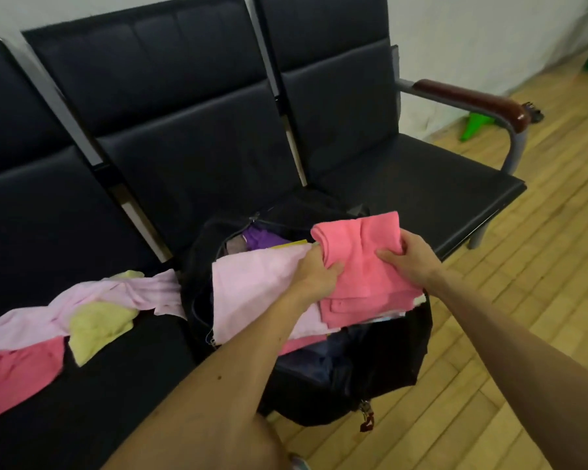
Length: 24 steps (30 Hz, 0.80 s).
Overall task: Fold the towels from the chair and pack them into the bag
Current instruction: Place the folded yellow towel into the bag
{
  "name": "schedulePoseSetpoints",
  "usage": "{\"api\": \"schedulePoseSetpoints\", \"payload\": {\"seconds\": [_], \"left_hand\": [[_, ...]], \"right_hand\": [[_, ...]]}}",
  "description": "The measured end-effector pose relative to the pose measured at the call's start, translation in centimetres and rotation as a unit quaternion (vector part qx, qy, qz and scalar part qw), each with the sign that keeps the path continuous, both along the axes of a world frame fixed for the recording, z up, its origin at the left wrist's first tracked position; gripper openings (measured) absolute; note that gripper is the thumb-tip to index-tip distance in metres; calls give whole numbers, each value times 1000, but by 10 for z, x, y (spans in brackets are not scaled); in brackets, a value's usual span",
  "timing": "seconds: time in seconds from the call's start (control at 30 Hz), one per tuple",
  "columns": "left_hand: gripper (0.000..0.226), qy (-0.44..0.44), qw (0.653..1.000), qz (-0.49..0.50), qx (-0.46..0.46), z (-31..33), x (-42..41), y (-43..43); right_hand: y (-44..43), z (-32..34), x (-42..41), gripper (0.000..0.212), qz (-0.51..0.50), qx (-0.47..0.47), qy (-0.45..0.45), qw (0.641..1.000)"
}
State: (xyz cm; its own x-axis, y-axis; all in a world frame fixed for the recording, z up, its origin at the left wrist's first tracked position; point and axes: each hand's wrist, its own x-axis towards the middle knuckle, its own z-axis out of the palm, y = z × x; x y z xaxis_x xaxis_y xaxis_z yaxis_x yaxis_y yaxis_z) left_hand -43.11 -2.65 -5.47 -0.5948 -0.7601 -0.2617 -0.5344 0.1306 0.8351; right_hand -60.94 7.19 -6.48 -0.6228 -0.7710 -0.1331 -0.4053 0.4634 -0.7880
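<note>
Head view, close above bag

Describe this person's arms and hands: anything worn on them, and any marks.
Both arms are bare as far as the view shows, with no sleeves, gloves, watch or bracelet. The left hand and the right hand show no rings on the fingers that are in sight. The left forearm has one small dark spot on its upper side. No other markings can be made out.

We see soft, even indoor light, brightest on the pale wooden plank floor; the black padded bench seats look murky. Slight blur throughout; wide-angle bending curves the edges.
</note>
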Motion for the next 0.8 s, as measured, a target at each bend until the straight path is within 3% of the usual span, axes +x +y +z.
{"api": "schedulePoseSetpoints", "payload": {"seconds": [0.13,0.27,0.33,0.4,0.47,0.6,0.8], "left_hand": [[58,-60,998,2,-7,-17,-6,-7],[63,-79,997,12,4,-18,-6,-7],[51,-71,997,12,25,-12,-4,-9],[22,-44,998,22,40,-3,6,-14],[15,7,997,49,59,9,19,-21],[16,67,994,83,18,47,71,-31],[1,115,974,184,-65,69,228,-27]], "right_hand": [[-9,-13,-5,31,-6,41,50,998],[-10,-20,-5,42,-22,74,66,995],[-7,-16,-4,59,-34,75,61,995],[-5,-7,1,79,-37,73,70,994],[-5,6,11,89,-42,75,107,991],[-11,41,67,68,-1,-33,157,987],[-33,54,236,42,192,-133,88,968]]}}
